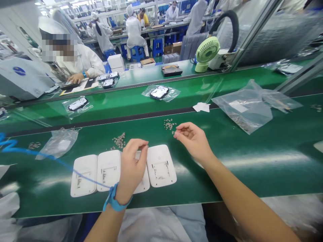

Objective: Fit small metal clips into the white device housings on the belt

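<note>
Several white plastic housings (84, 161) lie in a row on the green bench, with battery-compartment recesses facing up. My left hand (132, 164), wearing a blue wrist strap (117, 200), is over the row and hides much of one housing. Its thumb and index finger are pinched together beside the rightmost housing (161, 151); whatever they hold is too small to make out. My right hand (193, 141) is closed in a pinch at the edge of a loose pile of small metal parts (169, 124), one bit showing at its fingertips. Another metal-part pile (119, 140) lies behind the housings.
Plastic bags of small parts lie at right (246, 109) and left (59, 143). A blue coiled cord (58, 161) crosses the left housings. Beyond a dark rail, bagged assemblies (159, 92) lie on a green strip. A green fan (207, 52) and a co-worker (83, 60) are across.
</note>
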The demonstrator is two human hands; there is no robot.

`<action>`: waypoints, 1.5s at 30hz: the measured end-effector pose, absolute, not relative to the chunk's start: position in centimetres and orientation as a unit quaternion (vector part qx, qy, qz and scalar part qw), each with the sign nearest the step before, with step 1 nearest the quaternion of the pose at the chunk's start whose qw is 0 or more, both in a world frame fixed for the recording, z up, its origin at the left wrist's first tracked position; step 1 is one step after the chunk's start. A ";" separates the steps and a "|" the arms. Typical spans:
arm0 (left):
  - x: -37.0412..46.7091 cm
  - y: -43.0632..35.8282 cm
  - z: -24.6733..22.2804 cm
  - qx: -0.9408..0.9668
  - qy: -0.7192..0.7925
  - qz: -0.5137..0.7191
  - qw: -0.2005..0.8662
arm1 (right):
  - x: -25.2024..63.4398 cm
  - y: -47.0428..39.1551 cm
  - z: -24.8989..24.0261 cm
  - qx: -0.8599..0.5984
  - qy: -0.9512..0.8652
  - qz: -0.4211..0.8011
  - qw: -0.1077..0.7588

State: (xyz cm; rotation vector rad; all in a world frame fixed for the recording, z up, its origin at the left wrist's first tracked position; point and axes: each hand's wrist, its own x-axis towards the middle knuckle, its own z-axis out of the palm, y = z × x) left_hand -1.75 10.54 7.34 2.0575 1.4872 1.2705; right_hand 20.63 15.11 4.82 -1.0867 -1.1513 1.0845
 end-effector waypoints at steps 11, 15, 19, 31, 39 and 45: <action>-0.5 4.9 5.0 0.855 0.488 0.159 0.070 | 21.5 15.9 4.2 -0.521 -0.582 0.360 0.511; 0.1 6.0 4.6 0.872 0.474 0.121 0.022 | 23.0 17.5 2.5 -0.594 -0.641 0.196 0.446; 0.5 6.6 4.6 0.895 0.438 0.077 -0.033 | 24.3 19.2 0.8 -0.633 -0.671 0.171 0.346; 1.3 14.7 9.5 0.870 0.481 0.106 0.025 | 24.5 22.0 -0.2 -0.612 -0.733 0.097 0.282; 4.2 23.5 7.2 0.874 0.475 -0.003 0.105 | 25.2 21.6 0.0 -0.592 -0.747 0.122 0.276; 6.3 24.9 5.5 0.886 0.444 0.028 0.132 | 24.7 21.1 0.4 -0.563 -0.758 0.151 0.291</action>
